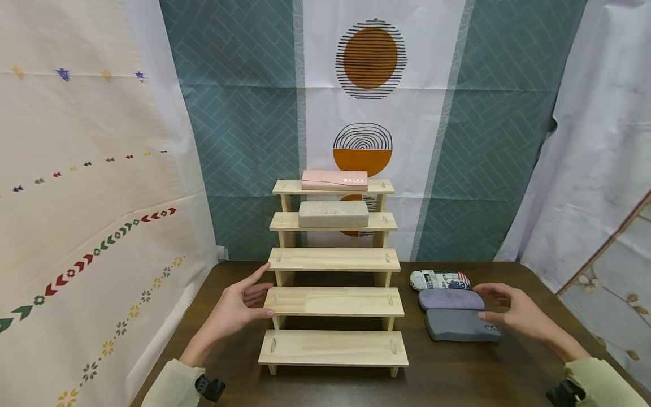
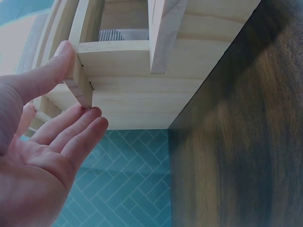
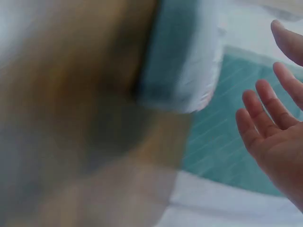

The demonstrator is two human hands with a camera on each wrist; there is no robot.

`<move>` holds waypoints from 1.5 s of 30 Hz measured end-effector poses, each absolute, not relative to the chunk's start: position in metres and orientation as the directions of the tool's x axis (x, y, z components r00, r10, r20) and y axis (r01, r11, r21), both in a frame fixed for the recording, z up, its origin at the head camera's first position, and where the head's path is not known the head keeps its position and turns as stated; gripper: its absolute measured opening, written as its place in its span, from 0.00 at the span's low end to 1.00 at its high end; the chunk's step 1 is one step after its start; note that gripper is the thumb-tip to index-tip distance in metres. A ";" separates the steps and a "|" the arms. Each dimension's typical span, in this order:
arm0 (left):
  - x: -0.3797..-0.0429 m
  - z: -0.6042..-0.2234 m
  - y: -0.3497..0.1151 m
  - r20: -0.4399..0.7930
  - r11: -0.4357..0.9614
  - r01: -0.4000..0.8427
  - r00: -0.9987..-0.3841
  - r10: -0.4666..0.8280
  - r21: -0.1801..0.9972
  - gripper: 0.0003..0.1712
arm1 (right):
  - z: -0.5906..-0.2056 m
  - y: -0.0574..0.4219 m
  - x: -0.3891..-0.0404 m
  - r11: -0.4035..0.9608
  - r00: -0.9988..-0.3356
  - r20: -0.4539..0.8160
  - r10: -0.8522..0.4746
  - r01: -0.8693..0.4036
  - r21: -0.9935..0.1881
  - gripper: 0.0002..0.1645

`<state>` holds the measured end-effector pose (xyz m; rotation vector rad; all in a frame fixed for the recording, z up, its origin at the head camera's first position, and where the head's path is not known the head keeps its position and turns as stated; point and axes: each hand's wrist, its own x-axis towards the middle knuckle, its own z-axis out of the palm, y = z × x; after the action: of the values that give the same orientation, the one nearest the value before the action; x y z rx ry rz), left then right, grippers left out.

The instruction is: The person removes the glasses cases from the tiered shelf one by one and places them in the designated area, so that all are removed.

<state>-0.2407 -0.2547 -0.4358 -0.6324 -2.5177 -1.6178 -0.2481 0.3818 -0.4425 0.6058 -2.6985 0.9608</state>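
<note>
A pale wooden stepped rack (image 1: pixel 333 345) with several tiers stands on the table. My left hand (image 1: pixel 236 305) is at its left side, thumb and fingers spanning the end of the second tier from the bottom, index fingertip by the tier above. In the left wrist view, that board's end (image 2: pixel 78 82) lies between thumb and fingers. My right hand (image 1: pixel 519 314) is held with fingers spread beside a grey glasses case (image 1: pixel 458 326), a purple glasses case (image 1: pixel 450 299) and a printed glasses case (image 1: pixel 432 280). Nothing lies in the right hand (image 3: pixel 279 123).
A pink glasses case (image 1: pixel 333 181) sits on the top tier, and a beige glasses case (image 1: pixel 330 215) on the tier below. The dark brown table (image 1: pixel 224 362) is bounded by patterned cloth (image 1: pixel 239 141) behind and pale cloth on both sides.
</note>
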 end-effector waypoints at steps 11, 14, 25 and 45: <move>-0.241 -0.437 -0.256 0.286 0.363 0.383 -0.912 0.294 0.849 0.60 | -0.377 0.316 -0.265 0.649 -0.880 0.320 -0.350 -0.474 -0.595 0.31; -0.241 -0.437 -0.256 0.288 0.361 0.384 -0.912 0.293 0.850 0.60 | -0.361 0.298 -0.275 0.655 -0.874 0.332 -0.354 -0.485 -0.580 0.33; -0.241 -0.435 -0.256 0.286 0.352 0.381 -0.912 0.292 0.855 0.60 | -0.307 0.218 -0.317 0.590 -0.814 0.415 -0.406 -0.580 -0.562 0.37; -0.241 -0.436 -0.255 0.276 0.356 0.369 -0.918 0.285 0.859 0.60 | -0.298 0.147 -0.379 0.551 -0.815 0.296 -0.498 -0.561 -0.617 0.43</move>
<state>-0.2410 -0.2547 -0.4357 -0.6093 -2.5203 -1.6295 -0.3793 0.1470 -0.2977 0.9200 -2.6897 1.1183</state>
